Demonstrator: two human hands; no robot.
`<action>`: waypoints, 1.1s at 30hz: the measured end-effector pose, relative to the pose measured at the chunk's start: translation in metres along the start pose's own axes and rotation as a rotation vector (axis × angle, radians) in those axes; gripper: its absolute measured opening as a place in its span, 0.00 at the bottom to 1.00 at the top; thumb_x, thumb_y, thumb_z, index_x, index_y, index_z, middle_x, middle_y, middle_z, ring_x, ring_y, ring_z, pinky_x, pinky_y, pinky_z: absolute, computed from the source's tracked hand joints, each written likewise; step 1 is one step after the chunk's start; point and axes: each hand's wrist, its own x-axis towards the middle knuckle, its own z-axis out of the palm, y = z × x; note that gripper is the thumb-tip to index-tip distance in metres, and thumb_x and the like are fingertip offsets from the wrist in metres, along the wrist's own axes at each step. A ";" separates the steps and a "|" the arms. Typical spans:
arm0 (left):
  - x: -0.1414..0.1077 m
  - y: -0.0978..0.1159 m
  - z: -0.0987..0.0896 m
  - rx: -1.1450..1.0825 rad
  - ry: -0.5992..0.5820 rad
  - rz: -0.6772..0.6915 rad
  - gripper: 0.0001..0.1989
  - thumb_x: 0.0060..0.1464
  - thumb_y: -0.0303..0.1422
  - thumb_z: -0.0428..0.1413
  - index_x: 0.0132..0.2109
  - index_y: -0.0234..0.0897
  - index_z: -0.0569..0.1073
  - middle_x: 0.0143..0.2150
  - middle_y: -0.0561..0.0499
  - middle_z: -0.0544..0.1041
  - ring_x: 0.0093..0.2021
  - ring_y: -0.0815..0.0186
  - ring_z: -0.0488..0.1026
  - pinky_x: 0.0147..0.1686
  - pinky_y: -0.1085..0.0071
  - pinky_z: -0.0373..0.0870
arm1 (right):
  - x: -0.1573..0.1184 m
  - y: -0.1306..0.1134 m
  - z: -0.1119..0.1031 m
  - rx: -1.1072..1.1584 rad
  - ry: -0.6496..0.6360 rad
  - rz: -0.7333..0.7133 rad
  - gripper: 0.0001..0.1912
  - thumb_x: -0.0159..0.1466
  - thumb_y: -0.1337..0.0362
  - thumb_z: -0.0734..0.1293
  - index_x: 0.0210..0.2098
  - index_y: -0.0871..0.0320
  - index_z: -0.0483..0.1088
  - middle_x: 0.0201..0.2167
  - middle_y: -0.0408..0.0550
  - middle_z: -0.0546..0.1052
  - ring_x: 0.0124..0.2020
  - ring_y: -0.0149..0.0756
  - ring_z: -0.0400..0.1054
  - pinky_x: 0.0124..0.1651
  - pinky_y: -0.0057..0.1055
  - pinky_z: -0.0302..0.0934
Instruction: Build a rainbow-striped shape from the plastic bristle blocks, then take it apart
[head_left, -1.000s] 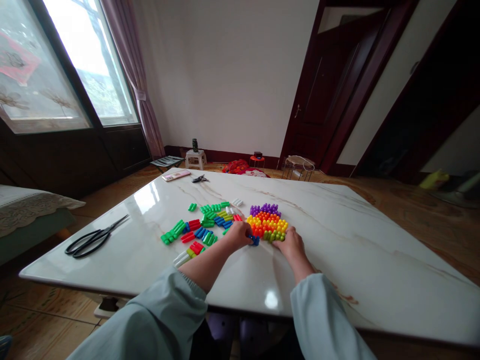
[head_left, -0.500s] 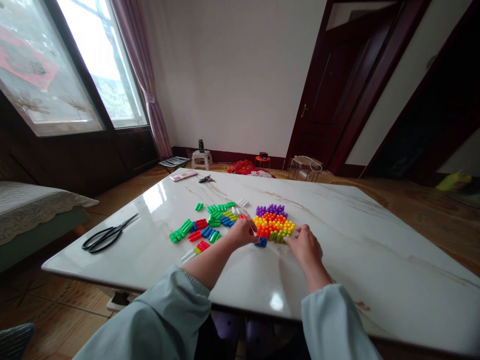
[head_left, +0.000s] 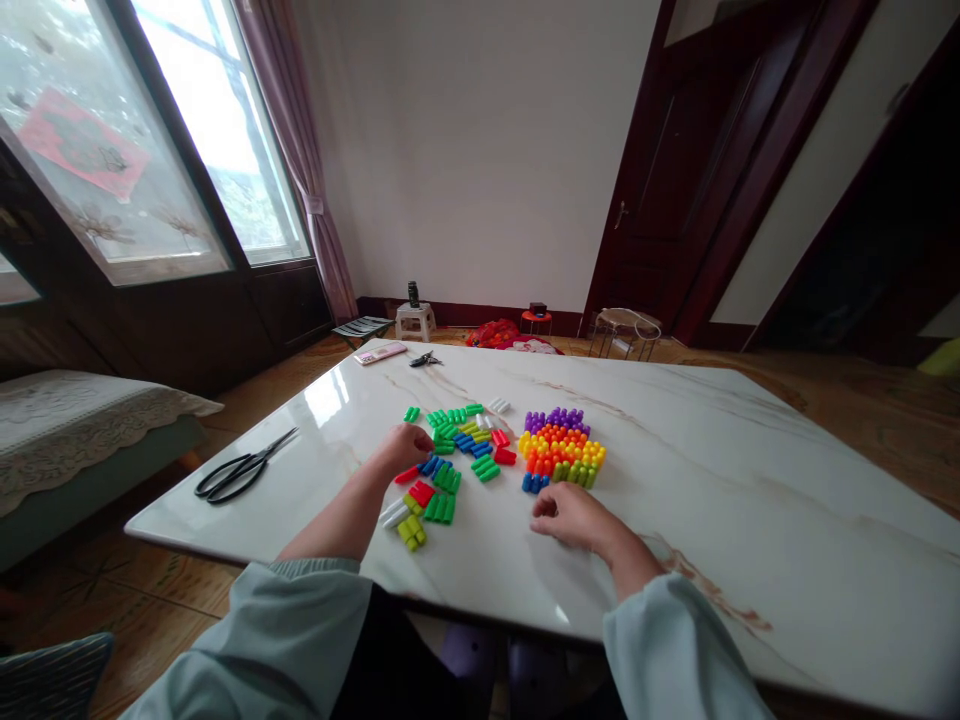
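Rows of purple, orange, yellow, red, olive and blue pieces stand together in a colourful block (head_left: 562,448) on the white marbled table (head_left: 720,480). My right hand (head_left: 571,515) is just in front of its near edge, fingers curled in; whether they hold anything is hidden. My left hand (head_left: 405,450) reaches to the loose pieces at the left, its fingers bent down over the blue and red ones, with the fingertips hidden. Loose green pieces (head_left: 439,509), yellow-green pieces (head_left: 412,532) and red pieces (head_left: 505,456) lie in small groups between the hands.
Black-handled scissors (head_left: 244,468) lie near the table's left edge. At the far edge are a pink case (head_left: 381,352) and small dark pliers (head_left: 425,359). Beyond the table stand a white stool (head_left: 415,320) and a round stool (head_left: 626,330).
My left hand has moved left from the block to the loose pieces. My right hand has drawn back toward the near side. The view has shifted a little to the left.
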 end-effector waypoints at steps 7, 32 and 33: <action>-0.005 0.012 -0.002 0.184 -0.129 0.045 0.23 0.35 0.32 0.64 0.45 0.39 0.79 0.37 0.50 0.78 0.40 0.60 0.74 0.39 0.71 0.69 | 0.010 0.003 0.003 -0.038 0.049 0.027 0.11 0.49 0.62 0.70 0.33 0.58 0.76 0.28 0.45 0.78 0.31 0.35 0.70 0.31 0.26 0.58; 0.001 0.018 0.010 0.204 0.055 -0.108 0.17 0.40 0.23 0.56 0.40 0.37 0.78 0.40 0.45 0.77 0.43 0.57 0.74 0.39 0.68 0.70 | 0.005 -0.025 0.001 -0.093 0.024 0.050 0.13 0.51 0.64 0.69 0.37 0.58 0.76 0.27 0.45 0.77 0.31 0.34 0.70 0.32 0.26 0.57; 0.001 0.021 0.010 0.178 0.085 -0.109 0.17 0.42 0.23 0.56 0.41 0.37 0.77 0.40 0.45 0.77 0.43 0.57 0.74 0.40 0.68 0.70 | 0.004 -0.027 0.001 -0.089 0.030 0.052 0.12 0.51 0.64 0.69 0.37 0.58 0.76 0.27 0.45 0.77 0.31 0.34 0.70 0.33 0.26 0.58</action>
